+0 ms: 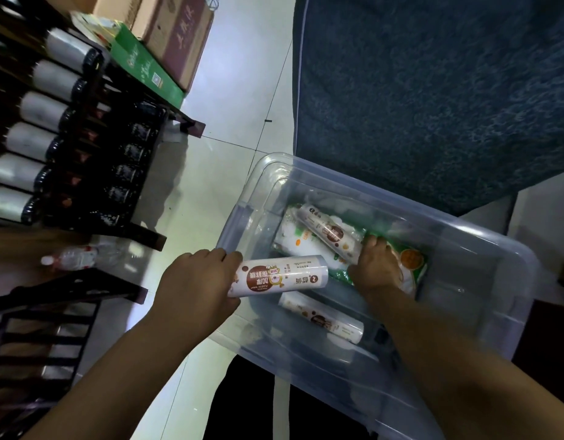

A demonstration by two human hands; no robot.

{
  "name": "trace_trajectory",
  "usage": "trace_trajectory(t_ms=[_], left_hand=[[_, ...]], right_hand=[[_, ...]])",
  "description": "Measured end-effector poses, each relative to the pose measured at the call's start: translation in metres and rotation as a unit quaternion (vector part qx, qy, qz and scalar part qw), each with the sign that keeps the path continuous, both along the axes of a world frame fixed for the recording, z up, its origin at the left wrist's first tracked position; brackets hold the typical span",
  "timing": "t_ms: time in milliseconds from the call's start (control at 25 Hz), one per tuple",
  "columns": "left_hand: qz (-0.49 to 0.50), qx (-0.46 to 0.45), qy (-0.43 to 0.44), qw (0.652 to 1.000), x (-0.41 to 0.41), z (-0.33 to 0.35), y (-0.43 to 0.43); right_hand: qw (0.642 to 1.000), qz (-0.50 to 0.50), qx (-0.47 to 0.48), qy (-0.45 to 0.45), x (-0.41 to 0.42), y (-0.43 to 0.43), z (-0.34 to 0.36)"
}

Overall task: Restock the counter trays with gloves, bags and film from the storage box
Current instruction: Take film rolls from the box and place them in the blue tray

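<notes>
The left hand (195, 281) held one film roll (280, 276) by its end. The fingers were curled over the top and the thumb was tucked under, so the roll stuck out sideways from the fingertips, above the near-left rim of the box (483, 236).

The right hand (377, 268) was down inside the box. Its fingers (374, 241) were curled over the near end of a second roll (329, 233), and the grip looked closed on it, though the thumb was hidden under the hand. This roll's long axis ran straight out from those fingers, slanting away and toward the left hand's side. Almost its whole length lay beyond the fingertips. It lay on a white packet (293, 246), with a green packet (410, 258) under the hand and on its outer side.

With an end grip and the weight all ahead of the fingers, the roll would likely droop at its far end when lifted. A draw back along its own axis looked like the cleanest way to free it from the packets.

A third roll (321, 317) lay loose on the box floor behind the right wrist, between the two forearms and roughly parallel to the second. Neither hand touched it, and the right hand was the nearer.

The counter trays were out of view.
</notes>
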State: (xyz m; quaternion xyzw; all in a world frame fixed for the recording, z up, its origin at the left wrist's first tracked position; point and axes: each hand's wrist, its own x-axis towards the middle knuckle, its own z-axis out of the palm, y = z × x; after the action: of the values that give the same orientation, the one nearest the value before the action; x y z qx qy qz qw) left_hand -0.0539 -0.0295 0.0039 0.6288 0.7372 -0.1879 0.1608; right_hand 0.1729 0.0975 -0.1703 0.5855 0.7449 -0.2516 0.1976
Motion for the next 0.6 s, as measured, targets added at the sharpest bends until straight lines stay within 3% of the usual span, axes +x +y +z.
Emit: trace_trajectory(t_ms=[80, 360, 600], left_hand=[[0.000, 0.012, 0.001, 1.000, -0.004, 0.011, -0.001], [-0.041, 0.107, -0.028, 0.993, -0.019, 0.057, -0.012], [-0.069, 0.142, -0.128, 0.979, -0.045, 0.101, -0.035]], right_hand=[[0.997, -0.054, -0.043, 0.039, 0.006, -0.013, 0.016], [0.995, -0.091, -0.051, -0.008, 0.051, -0.063, 0.096], [0.962, -0.238, 0.123, 0.052, 0.069, -0.159, 0.211]])
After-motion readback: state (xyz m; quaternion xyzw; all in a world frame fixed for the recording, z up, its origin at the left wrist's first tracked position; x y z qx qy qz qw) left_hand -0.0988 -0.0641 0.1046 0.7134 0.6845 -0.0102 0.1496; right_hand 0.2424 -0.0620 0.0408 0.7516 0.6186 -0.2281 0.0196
